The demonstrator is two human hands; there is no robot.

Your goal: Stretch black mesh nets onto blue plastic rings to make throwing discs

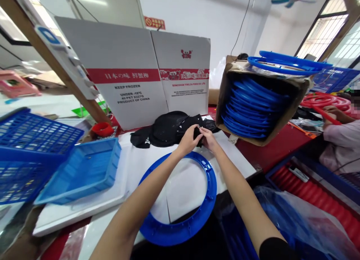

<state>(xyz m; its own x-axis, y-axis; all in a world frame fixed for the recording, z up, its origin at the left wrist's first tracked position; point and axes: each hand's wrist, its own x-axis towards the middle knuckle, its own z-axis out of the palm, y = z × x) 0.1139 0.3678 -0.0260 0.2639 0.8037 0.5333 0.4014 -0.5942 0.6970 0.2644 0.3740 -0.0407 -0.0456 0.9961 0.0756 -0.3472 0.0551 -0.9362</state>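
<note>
My left hand (189, 140) and my right hand (208, 138) meet at the near right part of a crumpled black fabric (167, 128). Both have thumb and fingers pinched together on it. A small pale bit shows between the fingertips, too small to name. White marks dot the fabric, which lies bunched on the white work surface (132, 166). Below my forearms sits a flat blue plastic ring (211, 185), wide and round, with small raised pegs on it. My left forearm crosses over the ring and hides part of its left side.
A tilted cardboard box (244, 142) packed with blue rings stands at the right, more rings (281, 66) on top. A printed white carton panel (129, 110) rises behind. Left are a blue tray (84, 158) and blue baskets (39, 132). Red rings (317, 100) lie near another person's hand (332, 111).
</note>
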